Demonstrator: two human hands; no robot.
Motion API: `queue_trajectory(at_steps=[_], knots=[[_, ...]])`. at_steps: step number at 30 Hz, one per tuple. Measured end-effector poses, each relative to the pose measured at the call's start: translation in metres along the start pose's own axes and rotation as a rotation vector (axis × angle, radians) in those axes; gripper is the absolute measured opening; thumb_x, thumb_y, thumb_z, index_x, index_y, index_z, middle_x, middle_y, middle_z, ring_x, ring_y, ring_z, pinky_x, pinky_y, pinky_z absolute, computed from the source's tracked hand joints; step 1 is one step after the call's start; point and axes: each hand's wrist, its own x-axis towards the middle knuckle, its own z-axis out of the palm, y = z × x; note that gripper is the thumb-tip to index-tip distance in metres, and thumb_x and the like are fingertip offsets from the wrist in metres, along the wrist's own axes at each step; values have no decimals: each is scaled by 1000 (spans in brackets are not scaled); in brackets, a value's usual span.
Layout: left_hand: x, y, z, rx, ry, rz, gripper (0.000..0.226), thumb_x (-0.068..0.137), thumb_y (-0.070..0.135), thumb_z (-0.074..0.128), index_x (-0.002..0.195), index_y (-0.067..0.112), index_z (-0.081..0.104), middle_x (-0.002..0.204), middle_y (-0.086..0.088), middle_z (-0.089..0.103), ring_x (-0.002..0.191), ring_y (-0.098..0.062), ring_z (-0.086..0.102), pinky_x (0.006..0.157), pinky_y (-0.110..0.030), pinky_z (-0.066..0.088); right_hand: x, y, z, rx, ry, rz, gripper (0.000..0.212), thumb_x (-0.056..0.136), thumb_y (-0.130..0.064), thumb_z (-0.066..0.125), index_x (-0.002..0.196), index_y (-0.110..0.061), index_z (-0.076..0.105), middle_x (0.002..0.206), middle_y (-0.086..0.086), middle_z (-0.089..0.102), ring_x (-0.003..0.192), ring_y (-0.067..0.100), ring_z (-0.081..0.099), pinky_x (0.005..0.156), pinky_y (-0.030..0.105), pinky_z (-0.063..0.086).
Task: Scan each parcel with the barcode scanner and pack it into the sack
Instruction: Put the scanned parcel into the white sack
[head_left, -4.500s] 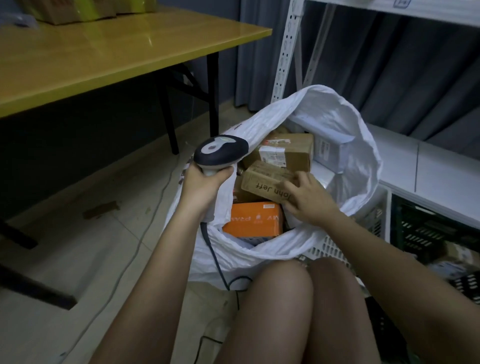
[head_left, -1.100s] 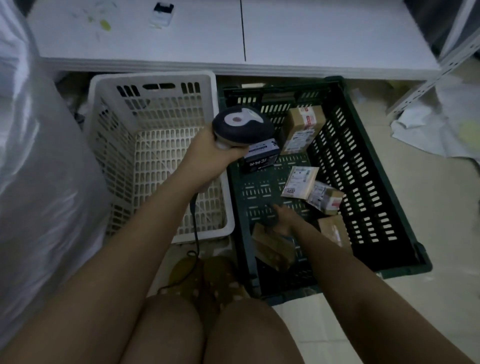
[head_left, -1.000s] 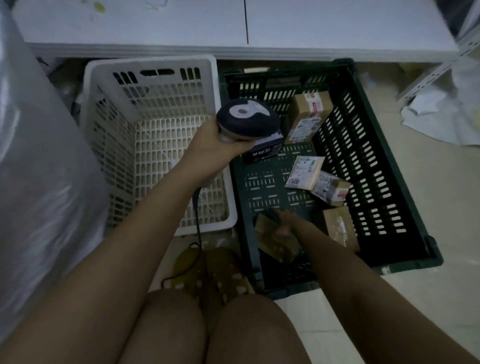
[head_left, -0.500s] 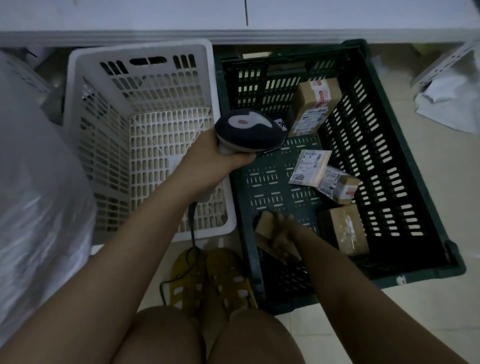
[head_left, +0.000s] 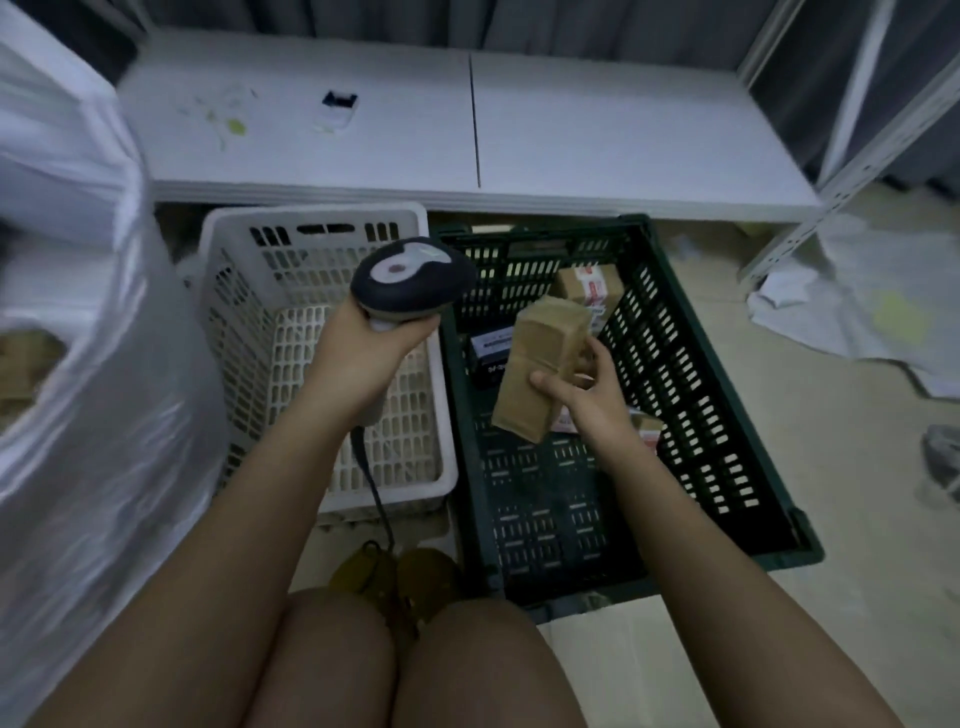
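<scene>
My left hand (head_left: 366, 353) grips the handle of the dark barcode scanner (head_left: 413, 280), held above the edge between the two crates. My right hand (head_left: 584, 387) holds a plain brown cardboard parcel (head_left: 540, 364) raised over the dark green crate (head_left: 691, 415), thumb on its near face. Other parcels lie in the crate: a black box (head_left: 491, 353), a taped brown box (head_left: 589, 283), and a small one (head_left: 647, 428) partly hidden by my wrist. The white sack (head_left: 93, 389) fills the left side.
An empty white slotted crate (head_left: 291, 291) stands left of the green one. A low white shelf board (head_left: 571, 130) runs behind both, with a small black-and-white item (head_left: 338, 106) on it. Crumpled white bags (head_left: 862, 306) lie on the floor right. The scanner cable (head_left: 376, 493) hangs by my knees.
My right hand has lifted the brown parcel out of the green crate's near end and raised it towards the scanner. The view has tilted up.
</scene>
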Motion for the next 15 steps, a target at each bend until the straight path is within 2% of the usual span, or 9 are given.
queue_trajectory(at_steps=[3, 7, 8, 11, 13, 15], knots=[[-19, 21, -18, -80, 82, 56, 53, 84, 13, 73, 132, 22, 51, 112, 14, 58, 93, 5, 55, 66, -1, 43, -28, -39, 13, 243, -141, -36, 86, 75, -21, 82, 144, -28, 32, 137, 4, 51, 125, 22, 53, 103, 44, 46], [-48, 37, -39, -105, 86, 76, 55, 81, 14, 76, 131, 20, 53, 112, 10, 60, 100, -2, 56, 71, -4, 44, -66, -75, 38, 395, -299, -60, 82, 72, -22, 74, 145, -25, 37, 120, -2, 65, 112, 18, 63, 84, 34, 52], [-54, 40, -43, -123, 90, 76, 55, 80, 11, 76, 130, 18, 54, 112, 9, 60, 101, -4, 57, 72, -5, 44, -75, -83, 44, 434, -342, -63, 79, 73, -19, 73, 144, -24, 39, 116, -3, 67, 110, 19, 63, 84, 35, 52], [-70, 45, -57, -149, 99, 87, 53, 77, 7, 78, 124, 16, 56, 113, 7, 62, 104, -7, 59, 78, -9, 49, -97, -99, 64, 513, -453, -70, 68, 79, -12, 71, 141, -20, 43, 117, 0, 67, 109, 20, 63, 90, 40, 52], [-77, 47, -64, -158, 90, 86, 56, 74, 7, 81, 125, 11, 58, 117, 3, 65, 106, -9, 62, 86, -19, 52, -110, -108, 78, 555, -491, -69, 63, 81, -12, 64, 140, -17, 43, 118, 2, 65, 107, 19, 64, 87, 39, 55], [-84, 50, -69, -182, 81, 94, 57, 72, 3, 81, 125, 7, 59, 115, -1, 67, 100, -8, 65, 80, -19, 54, -117, -114, 89, 607, -494, -66, 63, 81, -9, 62, 141, -16, 41, 118, 3, 65, 107, 19, 64, 81, 36, 57]])
